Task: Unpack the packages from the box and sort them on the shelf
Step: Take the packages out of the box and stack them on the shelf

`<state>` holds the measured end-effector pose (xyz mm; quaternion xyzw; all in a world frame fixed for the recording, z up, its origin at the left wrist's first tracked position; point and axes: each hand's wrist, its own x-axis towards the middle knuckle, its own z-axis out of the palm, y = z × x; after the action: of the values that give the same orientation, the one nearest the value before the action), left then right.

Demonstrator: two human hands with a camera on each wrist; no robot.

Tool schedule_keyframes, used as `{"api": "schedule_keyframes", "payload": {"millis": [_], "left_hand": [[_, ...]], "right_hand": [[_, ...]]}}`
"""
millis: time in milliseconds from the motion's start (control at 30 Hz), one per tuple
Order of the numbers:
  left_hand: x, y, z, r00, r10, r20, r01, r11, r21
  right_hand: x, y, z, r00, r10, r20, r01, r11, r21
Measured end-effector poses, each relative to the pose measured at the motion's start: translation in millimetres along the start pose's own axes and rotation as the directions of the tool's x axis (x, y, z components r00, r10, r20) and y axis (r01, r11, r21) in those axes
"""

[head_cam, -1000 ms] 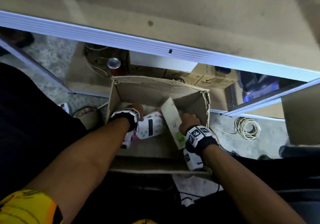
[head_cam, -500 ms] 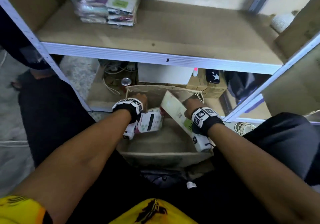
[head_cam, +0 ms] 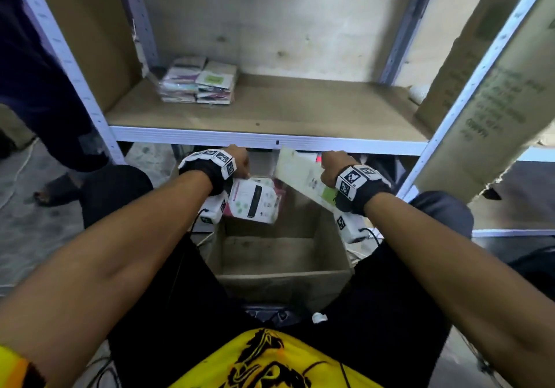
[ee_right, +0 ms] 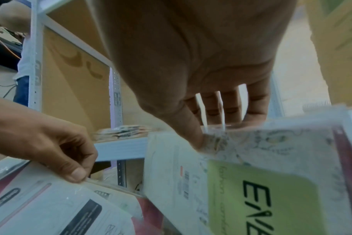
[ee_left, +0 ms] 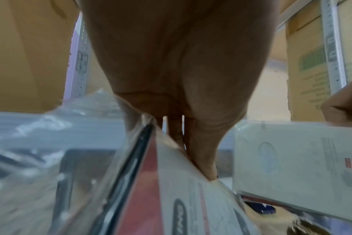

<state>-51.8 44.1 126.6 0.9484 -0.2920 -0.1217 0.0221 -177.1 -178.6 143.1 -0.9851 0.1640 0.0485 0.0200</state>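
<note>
My left hand (head_cam: 240, 162) pinches a white and pink package (head_cam: 255, 200) by its top edge, thumb (ee_left: 203, 160) on its face, just above the open cardboard box (head_cam: 282, 273). My right hand (head_cam: 332, 167) grips a white package with a green label (head_cam: 303, 177), held tilted below the shelf's front rail (head_cam: 270, 139); its thumb (ee_right: 191, 132) presses the package (ee_right: 261, 182). The left hand (ee_right: 56, 151) and its package (ee_right: 50, 206) show in the right wrist view. Two short stacks of packages (head_cam: 199, 85) lie at the back left of the shelf board (head_cam: 300, 108).
A tall printed carton (head_cam: 495, 102) leans at the right of the rack's post (head_cam: 468, 87). Another person's leg and foot (head_cam: 57, 189) stand at the left on the floor. Clutter fills the space under the shelf behind the box.
Both hands have risen out of the box with their packages, up to the shelf's front rail. My head has tilted up, bringing the shelf and its stacks into view.
</note>
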Motion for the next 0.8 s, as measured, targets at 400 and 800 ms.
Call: {"api": "schedule_keyframes", "payload": {"millis": [400,800], "left_hand": [[-10,-23,-117,0.97,0.144,-0.197,-0.141,0.99,0.031],[28,-56,-148,0.914,-0.164,-0.372,-0.039,0.876,-0.481]], "right_hand": [[-3,38,-104,0.988,0.044,-0.148,-0.037,0.998,0.052],[10,42,-148,0.965,0.129,-0.228,-0.055,0.951,0.304]]}}
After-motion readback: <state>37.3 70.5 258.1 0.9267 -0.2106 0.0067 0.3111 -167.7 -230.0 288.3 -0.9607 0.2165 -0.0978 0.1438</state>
